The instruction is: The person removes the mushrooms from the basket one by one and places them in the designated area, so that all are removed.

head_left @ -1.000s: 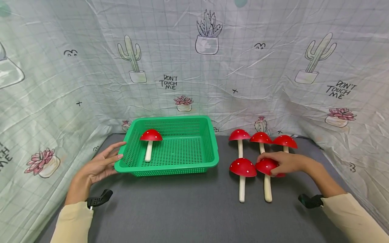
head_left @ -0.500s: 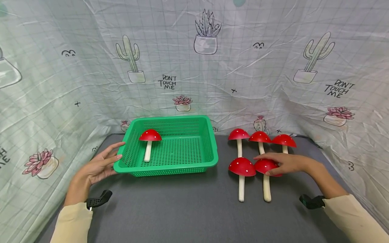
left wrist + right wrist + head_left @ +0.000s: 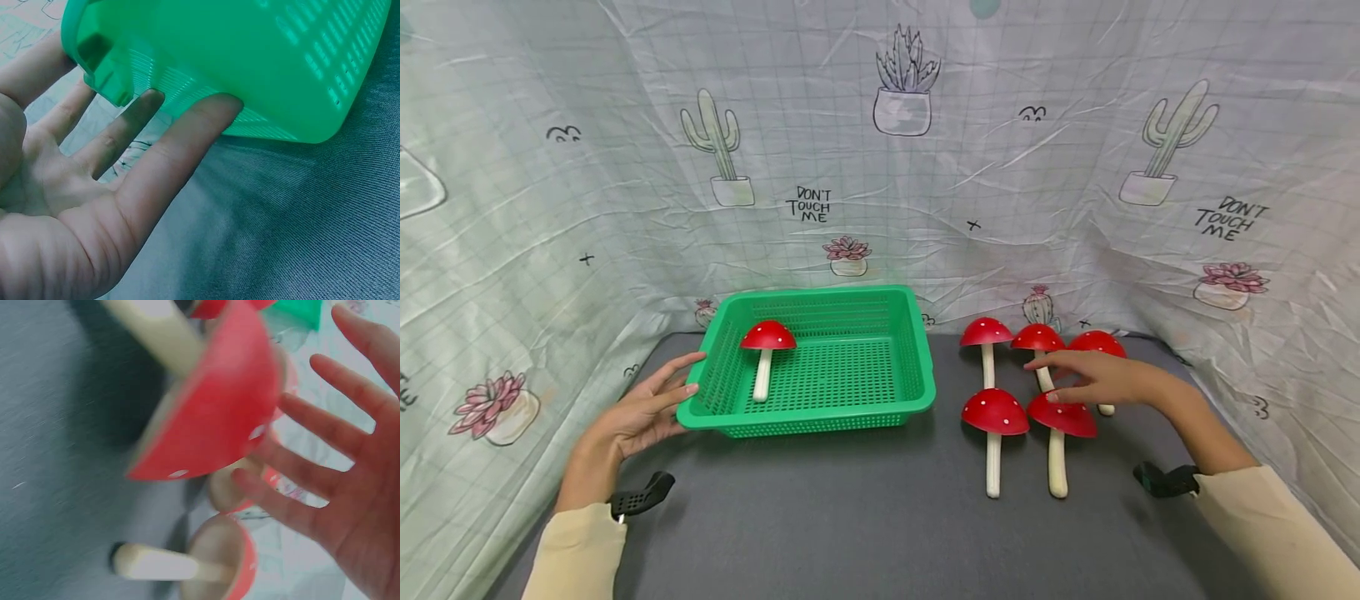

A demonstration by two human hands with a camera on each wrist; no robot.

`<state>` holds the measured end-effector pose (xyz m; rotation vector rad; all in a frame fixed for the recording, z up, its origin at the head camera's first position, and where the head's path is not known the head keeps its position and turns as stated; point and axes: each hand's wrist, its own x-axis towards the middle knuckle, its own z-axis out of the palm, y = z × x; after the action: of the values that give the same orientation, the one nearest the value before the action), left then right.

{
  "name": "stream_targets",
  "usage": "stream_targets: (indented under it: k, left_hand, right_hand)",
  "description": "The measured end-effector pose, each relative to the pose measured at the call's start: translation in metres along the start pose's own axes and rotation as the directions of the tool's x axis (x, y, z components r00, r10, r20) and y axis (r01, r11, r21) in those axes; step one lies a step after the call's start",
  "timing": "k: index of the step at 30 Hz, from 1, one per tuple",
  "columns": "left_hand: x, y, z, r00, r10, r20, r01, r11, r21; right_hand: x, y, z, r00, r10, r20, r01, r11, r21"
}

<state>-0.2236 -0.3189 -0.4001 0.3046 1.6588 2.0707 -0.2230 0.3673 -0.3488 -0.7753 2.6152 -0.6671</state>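
Observation:
In the head view, the left hand (image 3: pixel 643 408) rests at the left end of a green plastic basket (image 3: pixel 820 414), its fingers extended and touching the rim. Inside that basket lies a toy mushroom (image 3: pixel 767 337) with a white-dotted red cap and a pale stem. The right hand (image 3: pixel 1101 377) hovers with fingers spread over the front right mushroom (image 3: pixel 1057 458), holding nothing. The right wrist view shows this palm (image 3: pixel 369 487) beside the red cap (image 3: pixel 219 425); whether fingertips touch the cap I cannot tell. A front left mushroom (image 3: pixel 995 412) lies alongside.
Behind the front pair lie a back left mushroom (image 3: pixel 987 332), a back middle mushroom (image 3: pixel 1037 337) and a back right mushroom (image 3: pixel 1097 342), partly behind the right hand. The grey table (image 3: pixel 850 517) meets a printed cloth backdrop (image 3: pixel 1000 192) at the back and sides.
The right hand has let go of the front right mushroom's cap and risen slightly back, fingers straightening. That mushroom stays on the table. The left hand keeps its place at the basket.

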Motion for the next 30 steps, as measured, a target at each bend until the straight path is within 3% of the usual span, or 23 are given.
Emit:
stream_targets:
  k: [5,9,14,22,30]
  left_hand:
    - [0.000,0.000,0.000,1.000,-0.007,-0.019,0.008,0.999,0.034]
    - [0.000,0.002,-0.001,1.000,-0.006,-0.021,0.008,0.998,0.064]
    - [0.001,0.002,-0.002,1.000,0.004,-0.007,-0.003,0.998,0.063]
    - [0.003,0.001,-0.002,0.999,0.028,0.041,-0.027,1.000,-0.006]
    - [0.003,0.001,0.000,0.999,0.027,0.026,-0.027,1.000,0.012]
  right_hand:
    - [0.015,-0.015,-0.006,0.993,-0.081,-0.085,0.078,0.996,-0.036]
    - [0.030,-0.032,-0.007,0.979,-0.185,-0.086,0.180,0.982,-0.054]
    - [0.052,-0.056,-0.008,0.944,-0.322,-0.069,0.317,0.945,-0.075]
    - [0.086,-0.095,-0.013,0.900,-0.434,-0.030,0.429,0.897,-0.104]
    - [0.129,-0.127,-0.017,0.847,-0.531,-0.017,0.531,0.847,-0.009]
